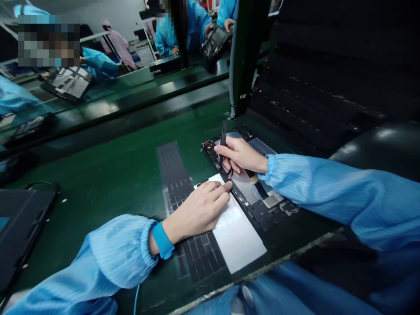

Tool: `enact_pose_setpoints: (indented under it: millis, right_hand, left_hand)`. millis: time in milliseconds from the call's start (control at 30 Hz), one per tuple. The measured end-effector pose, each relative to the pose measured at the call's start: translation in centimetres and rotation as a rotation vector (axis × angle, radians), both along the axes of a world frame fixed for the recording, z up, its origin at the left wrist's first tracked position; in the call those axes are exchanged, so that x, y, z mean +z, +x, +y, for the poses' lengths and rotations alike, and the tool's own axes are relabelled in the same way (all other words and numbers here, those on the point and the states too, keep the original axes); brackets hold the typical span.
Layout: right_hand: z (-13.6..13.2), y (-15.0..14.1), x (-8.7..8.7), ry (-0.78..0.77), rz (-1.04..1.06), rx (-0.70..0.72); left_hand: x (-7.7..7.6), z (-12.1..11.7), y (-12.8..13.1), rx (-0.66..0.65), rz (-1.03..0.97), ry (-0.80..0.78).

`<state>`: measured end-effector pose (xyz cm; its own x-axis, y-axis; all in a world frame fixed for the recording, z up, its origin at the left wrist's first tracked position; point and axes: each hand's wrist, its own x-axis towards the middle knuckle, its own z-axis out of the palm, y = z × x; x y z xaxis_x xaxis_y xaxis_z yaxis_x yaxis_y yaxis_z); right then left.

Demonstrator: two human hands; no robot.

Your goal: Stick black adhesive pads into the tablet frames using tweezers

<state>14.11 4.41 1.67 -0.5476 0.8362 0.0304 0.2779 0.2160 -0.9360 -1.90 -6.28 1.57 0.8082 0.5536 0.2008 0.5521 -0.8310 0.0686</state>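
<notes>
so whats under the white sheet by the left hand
The white sheet lies over a dark gridded strip, pressed by the left hand. The strip's covered stretch cannot be seen.

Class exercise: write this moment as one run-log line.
left hand: on white sheet | right hand: holds black spudger | beneath: opened tablet

"Colours at the bench?"

"Pale-blue pinstriped smock sleeves (361, 205), a vivid blue wrist strap (162, 240), a dark green bench mat (108, 205), a white sheet (239, 232), a black grid-patterned strip (173, 170)."
</notes>
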Motion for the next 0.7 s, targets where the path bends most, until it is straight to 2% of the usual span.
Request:
enact_pose_setpoints:
  millis: [167,267,400,500,567,600,700]
  right_hand:
    - [0.1,0.0,0.1,-0.054,0.035,0.004]
    - [0.1,-0.1,0.2,-0.059,0.023,-0.003]
    - [0.1,-0.1,0.3,-0.046,0.021,0.003]
    - [0.2,0.0,0.7,0.005,-0.011,-0.019]
    - [0.6,0.4,1.3,0.113,-0.096,-0.106]
    - [0.9,0.7,1.6,0.192,-0.154,-0.167]
    - [2.1,2.4,2.3,0.395,-0.272,-0.34]
  left_hand:
    - [-0.7,0.1,-0.3,0.155,-0.2,-0.06]
    - [-0.9,-0.2,0.0,0.183,-0.265,-0.163]
    - [-0.4,-2.0,1.0,0.206,-0.35,-0.366]
    - [0.4,-2.8,1.3,0.19,-0.318,-0.423]
    - [0.9,-1.9,1.0,0.215,-0.321,-0.399]
    - [1.2,-1.0,0.8,0.268,-0.331,-0.377]
    - [2.0,3.4,-0.1,0.573,-0.342,-0.388]
